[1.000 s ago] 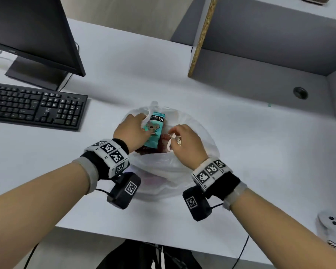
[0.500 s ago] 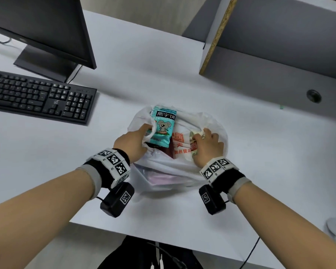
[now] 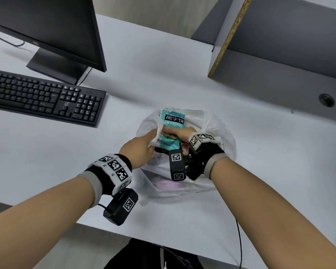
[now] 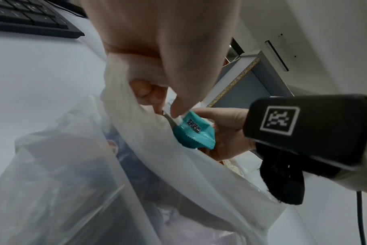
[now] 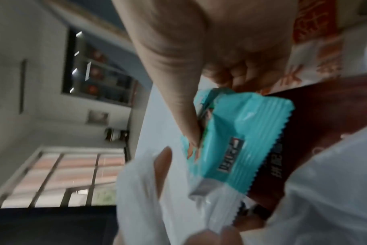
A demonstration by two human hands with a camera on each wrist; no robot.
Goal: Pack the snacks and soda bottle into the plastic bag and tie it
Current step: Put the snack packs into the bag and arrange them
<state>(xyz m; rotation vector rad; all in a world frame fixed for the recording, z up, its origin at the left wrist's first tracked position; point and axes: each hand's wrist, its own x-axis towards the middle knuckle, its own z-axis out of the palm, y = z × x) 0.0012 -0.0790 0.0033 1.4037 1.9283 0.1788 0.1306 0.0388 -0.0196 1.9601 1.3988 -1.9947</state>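
Note:
A white plastic bag (image 3: 217, 133) lies open on the white desk (image 3: 182, 78). A teal snack packet (image 3: 174, 119) sticks out of its mouth. My left hand (image 3: 153, 135) grips the bag's left rim, bunched in curled fingers (image 4: 149, 92). My right hand (image 3: 171, 132) reaches across the mouth and holds the teal packet (image 5: 241, 140) between thumb (image 5: 184, 119) and fingers. Under it lie a dark red packet (image 5: 314, 119) and an orange-printed one (image 5: 316, 49). A pink item (image 3: 167, 184) shows through the bag's near side. I see no soda bottle.
A black keyboard (image 3: 47, 98) and a monitor (image 3: 47, 32) stand at the left. A grey partition (image 3: 279, 61) rises at the back right, with a cable hole (image 3: 326, 100) in the desk. The desk's front edge (image 3: 163, 243) runs close below the bag.
My right hand has left the bag's right side and moved left onto the teal packet. My left hand has kept hold of the bag's left rim.

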